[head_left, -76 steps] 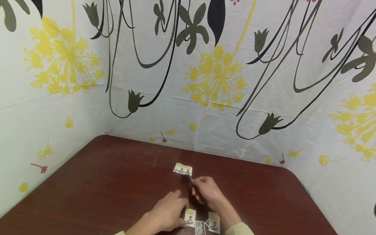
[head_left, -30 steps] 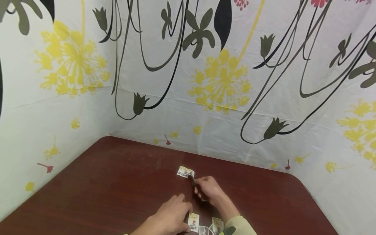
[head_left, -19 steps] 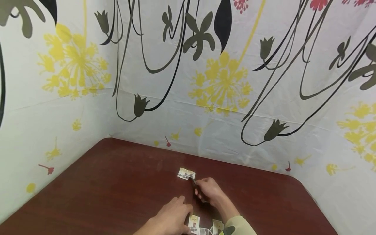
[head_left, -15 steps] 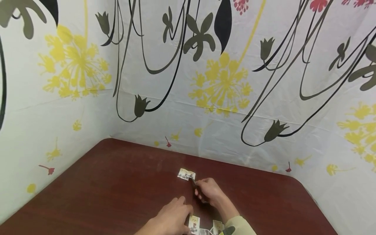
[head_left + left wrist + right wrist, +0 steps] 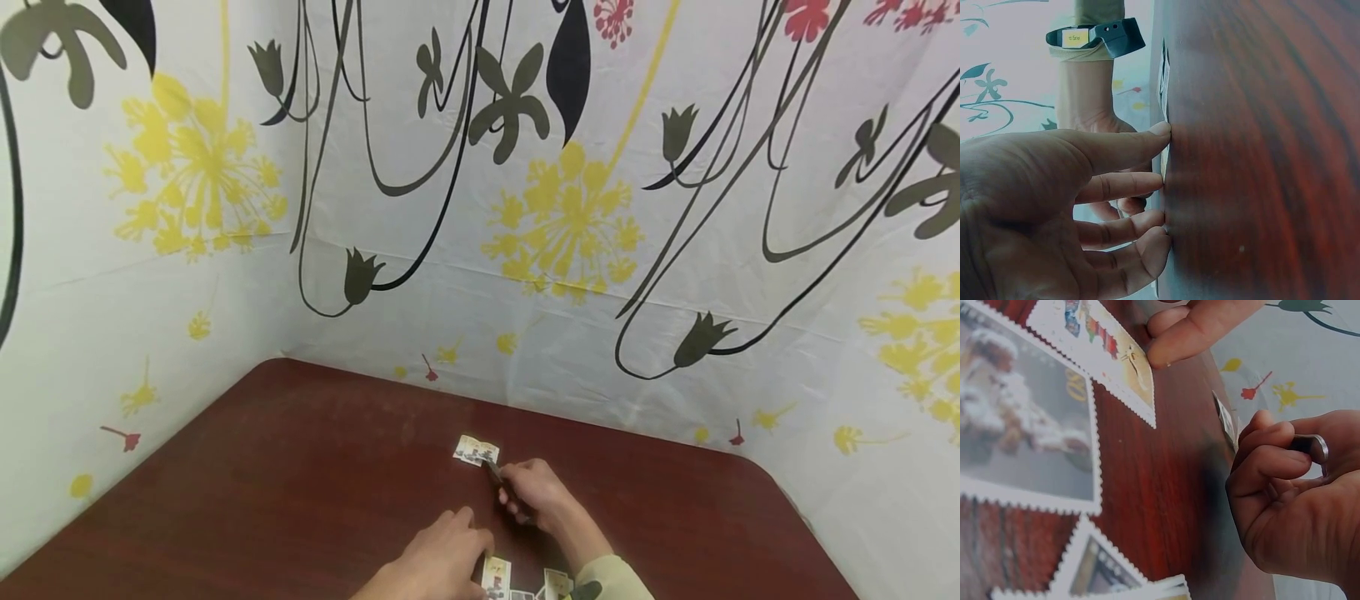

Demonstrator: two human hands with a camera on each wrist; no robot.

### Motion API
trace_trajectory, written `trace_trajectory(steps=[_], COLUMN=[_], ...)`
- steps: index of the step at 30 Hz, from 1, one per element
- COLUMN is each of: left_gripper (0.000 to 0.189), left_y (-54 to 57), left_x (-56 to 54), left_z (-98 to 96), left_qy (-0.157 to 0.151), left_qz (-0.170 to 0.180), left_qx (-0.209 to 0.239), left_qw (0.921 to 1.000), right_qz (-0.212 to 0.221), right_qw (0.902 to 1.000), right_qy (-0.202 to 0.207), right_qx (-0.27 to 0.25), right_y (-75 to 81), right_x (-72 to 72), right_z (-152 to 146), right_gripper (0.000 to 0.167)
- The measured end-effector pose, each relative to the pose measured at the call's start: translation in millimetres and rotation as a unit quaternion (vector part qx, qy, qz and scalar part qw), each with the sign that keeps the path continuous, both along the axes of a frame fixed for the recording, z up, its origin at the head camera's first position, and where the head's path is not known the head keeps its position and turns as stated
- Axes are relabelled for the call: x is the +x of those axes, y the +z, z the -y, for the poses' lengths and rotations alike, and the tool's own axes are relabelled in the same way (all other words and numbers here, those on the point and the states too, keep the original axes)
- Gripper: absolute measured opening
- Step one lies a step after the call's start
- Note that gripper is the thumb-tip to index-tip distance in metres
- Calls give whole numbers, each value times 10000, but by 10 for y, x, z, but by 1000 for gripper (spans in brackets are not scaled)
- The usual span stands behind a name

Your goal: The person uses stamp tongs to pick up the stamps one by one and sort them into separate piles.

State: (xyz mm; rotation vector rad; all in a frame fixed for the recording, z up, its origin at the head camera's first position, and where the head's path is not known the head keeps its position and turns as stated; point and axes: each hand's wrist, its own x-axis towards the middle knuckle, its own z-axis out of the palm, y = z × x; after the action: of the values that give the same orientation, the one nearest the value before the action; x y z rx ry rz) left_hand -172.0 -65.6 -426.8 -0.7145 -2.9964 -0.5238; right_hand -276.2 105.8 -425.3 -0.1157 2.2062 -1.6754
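My right hand [image 5: 536,493] grips dark tweezers [image 5: 492,473], their tips at the lower edge of a small group of postage stamps [image 5: 475,450], overlapping or side by side, on the table. In the right wrist view its fingers curl round the tweezers, whose bent metal end [image 5: 1320,449] shows. My left hand [image 5: 442,554] rests nearer the front, its fingers touching a yellow-and-white stamp [image 5: 497,577]. A fingertip lies on that stamp's edge [image 5: 1141,381] in the right wrist view. Thumb and fingertips meet the tabletop in the left wrist view.
A grey pictorial stamp [image 5: 1029,419] and more stamps [image 5: 556,582] lie at the front, partly cut off by the head view. The dark red tabletop [image 5: 315,467] meets a white flower-print cloth [image 5: 420,217] at its back and sides.
The head view has tilted up, so everything sits lower. At the far stamps, the rightmost one looked shifted or raised a second ago and lies flatter now. Both hands keep nearly the same places.
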Motion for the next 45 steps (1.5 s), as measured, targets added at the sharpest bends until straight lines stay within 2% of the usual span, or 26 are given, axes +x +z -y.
trace_trajectory(steps=[10,17,25,33,45], left_gripper=[30,31,33,34,35], left_y=[-3,-7,-11,1,35], left_x=[-3,-5,24,31,33], left_z=[4,7,8,15,16], left_qy=[-27,-59,-67,-45,-75], left_qz=[268,376,75,-255,-282], left_qx=[69,117,65,83,65], left_qw=[9996,9992,9999,9996,9996], right_qz=[203,135,24,-279,-579], right_qw=[9997,9996,9993,9982,9969], right_qy=[-117,-127,74,210,22], right_qx=[-6,201,354,486,525], right_y=[26,37,69,127,44], right_x=[34,74,121,210,368], right_z=[-29,-58,-110,-176,-342], right_gripper=[26,25,29,27,32])
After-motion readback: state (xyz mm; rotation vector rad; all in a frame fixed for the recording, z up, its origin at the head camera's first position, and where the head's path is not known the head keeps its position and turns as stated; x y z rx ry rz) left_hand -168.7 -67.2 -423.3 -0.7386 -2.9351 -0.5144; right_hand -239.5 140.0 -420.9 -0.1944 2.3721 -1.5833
